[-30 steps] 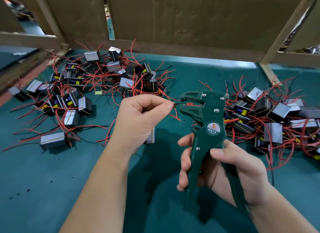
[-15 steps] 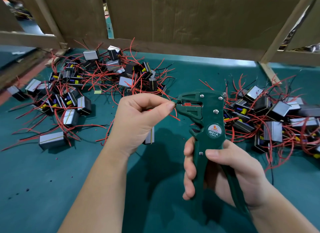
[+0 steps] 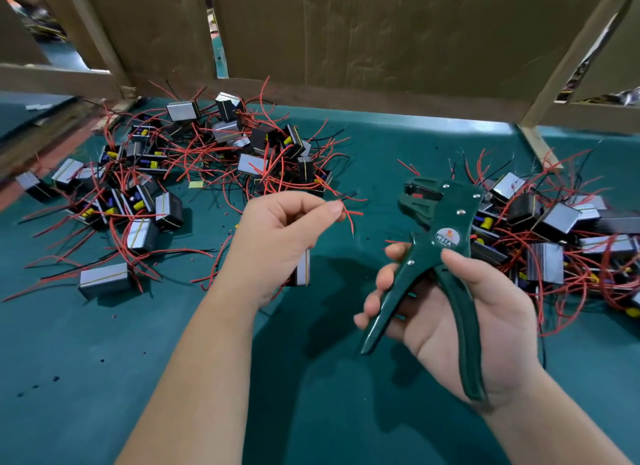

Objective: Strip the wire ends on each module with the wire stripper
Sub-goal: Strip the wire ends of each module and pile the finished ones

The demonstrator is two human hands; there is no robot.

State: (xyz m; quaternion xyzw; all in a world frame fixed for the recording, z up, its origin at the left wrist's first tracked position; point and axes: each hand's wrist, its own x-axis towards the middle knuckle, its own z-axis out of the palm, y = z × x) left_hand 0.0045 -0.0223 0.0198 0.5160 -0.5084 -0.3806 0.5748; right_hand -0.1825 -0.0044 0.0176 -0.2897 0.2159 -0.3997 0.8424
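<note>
Drawn apart since half a second ago: wire end out of the stripper's head.

Working over a green table (image 3: 104, 378) backed by a cardboard wall (image 3: 381, 42), with a left pile of modules (image 3: 180, 174) trailing red and black leads and a right pile of modules (image 3: 554, 229) just behind the tool. Clasping the wire stripper (image 3: 440, 243) in the right grip (image 3: 460, 309), fingers round one handle, palm behind the other, thumb near the pivot; handles now spread wide where before squeezed together. Tucked under the left grip (image 3: 277, 236), one module (image 3: 304, 267), mostly hidden. Pinching its red wire (image 3: 349, 215) between left thumb and forefinger, the end now free in the air between the hands, well clear of the head it sat in earlier.
</note>
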